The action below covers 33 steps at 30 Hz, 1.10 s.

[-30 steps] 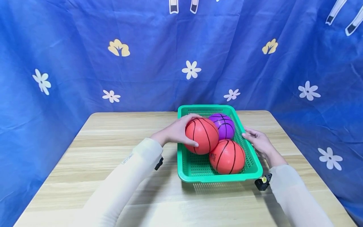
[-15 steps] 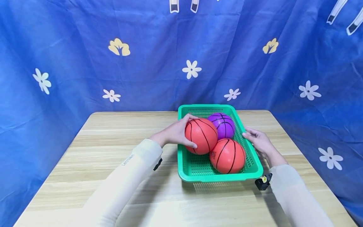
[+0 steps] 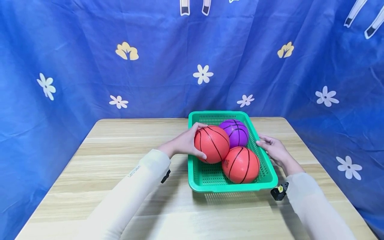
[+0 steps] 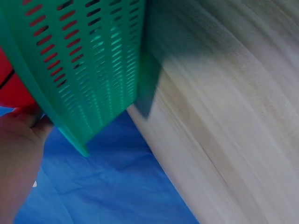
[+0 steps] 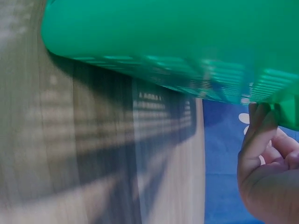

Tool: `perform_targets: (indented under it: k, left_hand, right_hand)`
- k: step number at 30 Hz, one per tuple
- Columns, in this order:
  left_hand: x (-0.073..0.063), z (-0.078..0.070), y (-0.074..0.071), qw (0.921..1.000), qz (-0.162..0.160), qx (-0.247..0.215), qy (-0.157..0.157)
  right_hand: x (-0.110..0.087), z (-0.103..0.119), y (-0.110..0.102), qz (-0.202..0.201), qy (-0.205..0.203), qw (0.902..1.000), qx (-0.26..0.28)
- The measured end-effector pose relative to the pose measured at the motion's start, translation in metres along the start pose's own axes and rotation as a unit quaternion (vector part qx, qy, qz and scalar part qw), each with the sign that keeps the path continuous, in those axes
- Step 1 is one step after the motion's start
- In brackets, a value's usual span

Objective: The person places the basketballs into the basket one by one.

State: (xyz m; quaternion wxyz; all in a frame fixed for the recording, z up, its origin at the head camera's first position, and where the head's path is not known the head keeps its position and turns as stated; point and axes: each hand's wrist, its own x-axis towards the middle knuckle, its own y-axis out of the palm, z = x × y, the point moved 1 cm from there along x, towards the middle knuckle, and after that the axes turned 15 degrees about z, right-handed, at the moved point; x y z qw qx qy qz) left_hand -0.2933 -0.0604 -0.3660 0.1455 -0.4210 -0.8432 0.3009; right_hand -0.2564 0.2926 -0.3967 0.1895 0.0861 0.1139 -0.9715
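On the table stands a green plastic basket (image 3: pixel 228 190) with slotted walls, holding three toy basketballs. My left hand (image 3: pixel 183 142) grips the left red-orange basketball (image 3: pixel 212 144), thumb on its near side and fingers on the far side. That ball touches a purple basketball (image 3: pixel 239 134) behind it and a second red-orange basketball (image 3: pixel 241 165) at the front right. My right hand (image 3: pixel 276 151) holds the basket's right rim, thumb on top. In the right wrist view, its fingers (image 5: pixel 261 123) are bent under the rim. The left wrist view shows the basket's wall (image 4: pixel 93 60) beside my left hand (image 4: pixel 18 158).
The light wooden table (image 3: pixel 114 166) extends left of the basket and in front of it. A blue curtain (image 3: pixel 162 86) with white flowers hangs behind the table and along both sides. Black wrist cameras sit under both sleeves.
My left hand and the ball it grips have shifted slightly to the left within the basket. The right hand and the basket stay in place.
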Motion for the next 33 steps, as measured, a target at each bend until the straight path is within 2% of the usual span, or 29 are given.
perform_targets:
  k: [3,8,10,15,19,23,27,33]
  left_hand:
    - [-0.002,0.0,-0.001,0.9999,0.0,-0.012,0.006]
    - [-0.01,-0.001,-0.009,0.9992,-0.02,-0.029,-0.017]
    - [-0.015,-0.003,-0.015,0.9986,-0.032,-0.033,-0.025]
    - [-0.035,-0.007,-0.034,0.9973,-0.05,-0.023,-0.049]
    - [-0.06,-0.011,-0.049,0.9931,-0.063,0.019,-0.097]
    - [-0.088,-0.015,-0.066,0.9829,-0.069,0.077,-0.152]
    - [-0.115,-0.023,-0.08,0.9681,-0.073,0.131,-0.201]
    - [-0.144,-0.038,-0.09,0.9418,-0.087,0.165,-0.279]
  right_hand:
    - [0.0,0.003,-0.004,0.026,0.01,0.9995,-0.013]
    - [-0.002,0.016,-0.015,0.08,0.026,0.9957,-0.037]
    - [-0.003,0.024,-0.019,0.091,0.032,0.9938,-0.055]
    - [-0.005,0.047,-0.024,0.094,0.037,0.988,-0.117]
    - [-0.004,0.071,-0.019,0.084,0.034,0.9818,-0.167]
    - [0.0,0.096,-0.009,0.071,0.026,0.9718,-0.223]
    - [0.003,0.116,0.001,0.05,0.015,0.9541,-0.295]
    - [0.005,0.133,0.021,0.016,-0.001,0.9363,-0.351]
